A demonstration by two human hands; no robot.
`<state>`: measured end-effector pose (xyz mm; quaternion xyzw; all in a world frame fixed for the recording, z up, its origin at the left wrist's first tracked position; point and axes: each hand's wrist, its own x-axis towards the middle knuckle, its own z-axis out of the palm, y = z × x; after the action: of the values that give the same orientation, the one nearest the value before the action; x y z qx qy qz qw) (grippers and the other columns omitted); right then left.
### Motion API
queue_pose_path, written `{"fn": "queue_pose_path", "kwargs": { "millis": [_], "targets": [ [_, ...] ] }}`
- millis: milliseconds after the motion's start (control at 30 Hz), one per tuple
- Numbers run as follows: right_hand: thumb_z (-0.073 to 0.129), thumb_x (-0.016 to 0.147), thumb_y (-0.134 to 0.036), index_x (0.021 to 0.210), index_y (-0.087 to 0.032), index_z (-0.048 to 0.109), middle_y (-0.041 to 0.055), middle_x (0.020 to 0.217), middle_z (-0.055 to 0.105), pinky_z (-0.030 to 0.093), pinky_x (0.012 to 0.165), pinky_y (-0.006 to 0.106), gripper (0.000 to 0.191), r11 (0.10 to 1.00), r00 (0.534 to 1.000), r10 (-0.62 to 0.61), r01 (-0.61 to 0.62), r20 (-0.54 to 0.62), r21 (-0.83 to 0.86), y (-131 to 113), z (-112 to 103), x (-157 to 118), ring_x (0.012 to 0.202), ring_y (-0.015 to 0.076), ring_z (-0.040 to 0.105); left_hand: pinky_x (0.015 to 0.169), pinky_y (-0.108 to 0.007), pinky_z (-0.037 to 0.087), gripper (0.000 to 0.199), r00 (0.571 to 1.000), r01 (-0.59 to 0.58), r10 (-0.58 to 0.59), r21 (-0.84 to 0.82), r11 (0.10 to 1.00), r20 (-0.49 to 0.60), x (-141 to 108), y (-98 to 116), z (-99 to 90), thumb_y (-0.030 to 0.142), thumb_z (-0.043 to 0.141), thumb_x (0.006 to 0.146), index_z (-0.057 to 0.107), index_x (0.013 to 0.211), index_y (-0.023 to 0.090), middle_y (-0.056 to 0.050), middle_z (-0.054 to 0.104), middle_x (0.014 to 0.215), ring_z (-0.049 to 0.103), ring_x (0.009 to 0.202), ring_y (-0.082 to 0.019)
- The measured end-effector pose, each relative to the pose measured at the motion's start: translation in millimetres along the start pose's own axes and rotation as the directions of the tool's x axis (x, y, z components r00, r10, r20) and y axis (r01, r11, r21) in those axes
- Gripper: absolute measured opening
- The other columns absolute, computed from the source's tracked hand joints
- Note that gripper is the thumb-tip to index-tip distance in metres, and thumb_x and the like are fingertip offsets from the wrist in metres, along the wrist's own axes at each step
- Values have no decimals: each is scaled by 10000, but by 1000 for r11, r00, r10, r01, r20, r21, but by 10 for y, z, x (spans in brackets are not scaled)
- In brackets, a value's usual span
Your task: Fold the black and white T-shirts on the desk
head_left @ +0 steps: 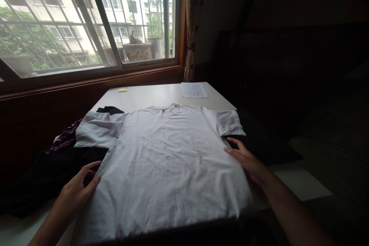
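White T-shirt [173,169] lies spread across the pale table [138,95], near the camera. Left hand [77,187] and right hand [250,163] meet its left and right edges, digits parted; whether either pinches it, I cannot tell. Black clothing [57,173] lies left.

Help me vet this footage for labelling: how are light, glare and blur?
Head view: the window is bright, partly washed out; head view: the table shows a soft sheen; head view: the picture's right side sinks to near-black; head view: the white T-shirt smears at its lower right edge.
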<state>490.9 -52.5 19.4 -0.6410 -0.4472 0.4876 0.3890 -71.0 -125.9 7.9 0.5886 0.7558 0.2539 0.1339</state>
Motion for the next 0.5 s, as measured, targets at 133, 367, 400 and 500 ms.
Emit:
{"fn": "queue_pose_path", "kwargs": {
  "millis": [133, 367, 400, 500],
  "targets": [
    [714, 795, -507, 1468, -241, 393, 78, 1036, 718, 569, 812, 409, 792, 981, 998, -68, 68, 7, -182, 15, -122, 10, 937, 291, 726, 613, -293, 550, 599, 1000, 10, -10, -6, 1000, -3, -8, 18, -8, 584, 597, 822, 642, 1301, 228, -55, 743, 934, 682, 669, -205],
    [595, 853, -333, 1314, -285, 582, 85, 1187, 693, 523, 902, 399, 464, 656, 931, -357, 196, -72, -729, 247, -123, 26, 1107, 310, 668, 589, -286, 543, 618, 1000, 11, -11, 4, 1000, 0, 3, -7, 19, 594, 603, 795, 653, 1287, 223, -45, 740, 891, 669, 622, -195],
    [559, 884, -316, 1316, -282, 584, 93, 1207, 684, 525, 881, 393, 434, 596, 925, -374, 187, -64, -781, 268, -88, 19, 1094, 308, 673, 587, -285, 542, 618, 1000, 7, -7, 2, 1000, -3, 6, -7, 14, 598, 600, 792, 657, 1281, 225, -42, 739, 886, 668, 618, -193],
    [437, 977, -298, 1330, -252, 596, 131, 1163, 674, 524, 746, 387, 389, 386, 917, -391, 87, -77, -918, 290, 25, -16, 930, 304, 707, 584, -282, 543, 602, 1000, -16, 17, -12, 1000, 1, 14, -18, -15, 608, 603, 782, 677, 1241, 226, -35, 735, 861, 670, 615, -193]
  ]
}}
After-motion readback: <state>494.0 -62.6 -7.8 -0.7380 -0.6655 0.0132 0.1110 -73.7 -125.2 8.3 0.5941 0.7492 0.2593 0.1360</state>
